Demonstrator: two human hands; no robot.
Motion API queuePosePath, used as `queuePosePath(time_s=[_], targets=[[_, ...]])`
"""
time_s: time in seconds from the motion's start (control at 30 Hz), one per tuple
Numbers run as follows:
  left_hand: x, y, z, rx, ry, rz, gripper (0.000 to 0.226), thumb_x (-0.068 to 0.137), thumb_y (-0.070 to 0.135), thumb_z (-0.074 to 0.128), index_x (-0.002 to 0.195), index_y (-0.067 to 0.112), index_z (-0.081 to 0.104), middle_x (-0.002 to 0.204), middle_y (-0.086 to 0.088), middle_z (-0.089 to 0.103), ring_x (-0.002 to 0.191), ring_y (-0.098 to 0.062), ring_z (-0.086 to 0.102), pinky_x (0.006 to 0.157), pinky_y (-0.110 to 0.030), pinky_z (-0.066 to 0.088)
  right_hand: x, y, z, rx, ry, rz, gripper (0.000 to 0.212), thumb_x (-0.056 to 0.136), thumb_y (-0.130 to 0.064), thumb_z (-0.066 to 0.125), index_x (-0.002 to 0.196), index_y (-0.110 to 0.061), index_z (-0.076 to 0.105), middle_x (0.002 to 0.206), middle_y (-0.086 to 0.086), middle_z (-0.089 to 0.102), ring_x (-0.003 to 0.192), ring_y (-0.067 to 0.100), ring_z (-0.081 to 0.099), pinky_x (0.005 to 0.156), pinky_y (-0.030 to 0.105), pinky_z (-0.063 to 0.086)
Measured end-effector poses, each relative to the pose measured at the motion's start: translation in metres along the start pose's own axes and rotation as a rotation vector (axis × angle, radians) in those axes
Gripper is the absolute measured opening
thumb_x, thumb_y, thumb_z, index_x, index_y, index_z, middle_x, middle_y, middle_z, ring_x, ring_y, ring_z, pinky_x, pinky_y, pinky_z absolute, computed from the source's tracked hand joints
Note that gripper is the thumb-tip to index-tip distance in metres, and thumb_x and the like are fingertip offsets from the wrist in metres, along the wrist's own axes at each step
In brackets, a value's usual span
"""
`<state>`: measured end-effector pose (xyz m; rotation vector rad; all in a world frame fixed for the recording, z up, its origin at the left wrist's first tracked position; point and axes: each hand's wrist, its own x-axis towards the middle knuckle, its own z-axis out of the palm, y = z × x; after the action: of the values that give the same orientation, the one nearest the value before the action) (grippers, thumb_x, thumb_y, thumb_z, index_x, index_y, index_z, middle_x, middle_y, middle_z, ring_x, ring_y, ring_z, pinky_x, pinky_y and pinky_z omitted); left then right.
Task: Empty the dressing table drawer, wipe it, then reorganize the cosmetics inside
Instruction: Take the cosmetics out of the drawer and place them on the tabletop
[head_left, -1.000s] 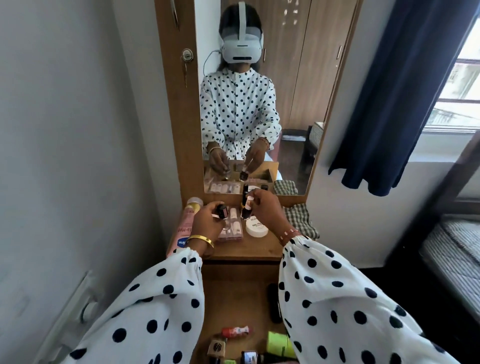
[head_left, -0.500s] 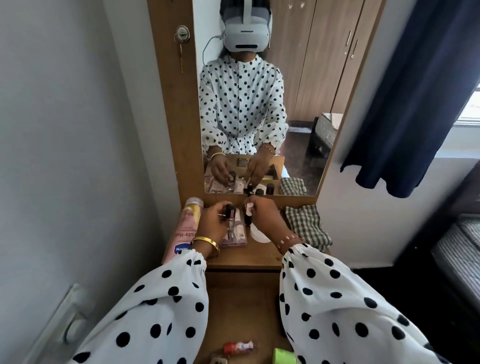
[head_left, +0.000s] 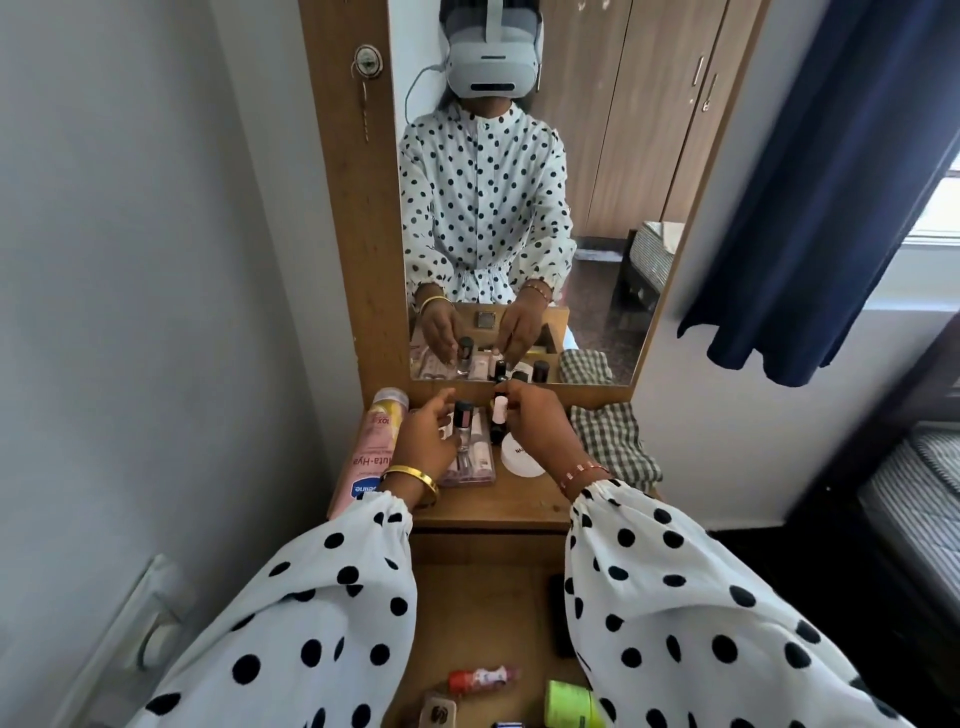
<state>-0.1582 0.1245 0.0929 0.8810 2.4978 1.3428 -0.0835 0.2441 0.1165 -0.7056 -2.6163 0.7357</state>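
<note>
A: Nearest the camera, in the open drawer (head_left: 483, 613), a red tube (head_left: 482, 678) and a green jar (head_left: 569, 702) still lie on the wood, so emptying isn't finished.

B: And on the tabletop (head_left: 498, 501) beyond?

A: The left hand (head_left: 423, 441) reaches with loose, spread fingers beside a dark-capped bottle (head_left: 462, 422) standing on the clear box (head_left: 470, 460); whether it touches, I cannot tell. The right hand (head_left: 535, 421) pinches a small white bottle (head_left: 500, 409) just above the white jar (head_left: 522, 454).

B: How should it be set down?

A: Upright, I'd say, on bare wood, not stacked where it may topple. The pink tube (head_left: 371, 452) leans at the left, the checked cloth (head_left: 610, 441) waits at the right.

B: What has changed?

A: Half a second ago the left hand gripped that dark-capped bottle; now its fingers have opened, and both hands sit nearer the mirror (head_left: 519, 208).
</note>
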Motion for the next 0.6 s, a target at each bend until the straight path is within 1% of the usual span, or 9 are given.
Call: queuePosePath(time_s=[0.1, 0.2, 0.3, 0.4, 0.5, 0.6], targets=[[-0.008, 0.004, -0.002, -0.045, 0.029, 0.001, 0.059, 0.083, -0.002, 0.059, 0.137, 0.013, 0.04, 0.136, -0.01, 0.052, 0.125, -0.023, 0.05, 0.099, -0.033, 0.045, -0.01, 0.0, -0.002, 0.026, 0.064, 0.002, 0.04, 0.09, 0.002, 0.041, 0.128, -0.004, 0.052, 0.12, 0.018, 0.061, 0.11, 0.03, 0.057, 0.092, 0.036, 0.047], [-0.024, 0.005, -0.004, -0.102, 0.092, 0.035, 0.052, 0.085, -0.001, 0.056, 0.134, 0.011, 0.045, 0.133, -0.01, 0.055, 0.123, -0.024, 0.052, 0.098, -0.034, 0.046, -0.027, 0.0, 0.001, 0.028, 0.139, -0.032, 0.038, 0.089, 0.001, 0.046, 0.126, -0.004, 0.054, 0.122, 0.017, 0.06, 0.112, 0.029, 0.056, 0.095, 0.033, 0.045], [-0.04, 0.007, -0.005, -0.133, 0.176, 0.092, 0.044, 0.085, -0.002, 0.054, 0.128, 0.009, 0.051, 0.125, -0.012, 0.06, 0.117, -0.024, 0.056, 0.096, -0.033, 0.049, -0.046, 0.0, 0.005, 0.027, 0.182, -0.064, 0.036, 0.087, -0.002, 0.051, 0.122, -0.007, 0.057, 0.116, 0.013, 0.061, 0.107, 0.026, 0.058, 0.09, 0.031, 0.046], [-0.06, 0.008, -0.006, -0.146, 0.236, 0.134, 0.037, 0.085, -0.002, 0.054, 0.12, 0.007, 0.057, 0.116, -0.012, 0.065, 0.108, -0.024, 0.06, 0.088, -0.029, 0.05, -0.071, -0.004, 0.008, 0.081, 0.233, -0.064, 0.032, 0.087, -0.004, 0.054, 0.118, -0.007, 0.059, 0.111, 0.01, 0.061, 0.1, 0.023, 0.058, 0.084, 0.024, 0.043], [-0.087, 0.004, -0.006, -0.201, 0.251, 0.155, 0.029, 0.085, -0.002, 0.053, 0.112, 0.005, 0.061, 0.107, -0.013, 0.067, 0.1, -0.023, 0.062, 0.084, -0.025, 0.049, -0.099, -0.008, 0.014, 0.15, 0.235, -0.034, 0.027, 0.086, -0.005, 0.056, 0.112, -0.007, 0.062, 0.107, 0.009, 0.064, 0.097, 0.021, 0.059, 0.081, 0.026, 0.046], [-0.113, -0.008, -0.002, -0.223, 0.236, 0.143, 0.021, 0.087, 0.002, 0.054, 0.105, 0.005, 0.064, 0.105, -0.012, 0.067, 0.098, -0.022, 0.061, 0.086, -0.03, 0.051, -0.127, -0.005, 0.028, 0.224, 0.176, 0.027, 0.022, 0.087, -0.002, 0.055, 0.106, -0.005, 0.064, 0.104, 0.011, 0.067, 0.095, 0.021, 0.061, 0.08, 0.024, 0.045]])
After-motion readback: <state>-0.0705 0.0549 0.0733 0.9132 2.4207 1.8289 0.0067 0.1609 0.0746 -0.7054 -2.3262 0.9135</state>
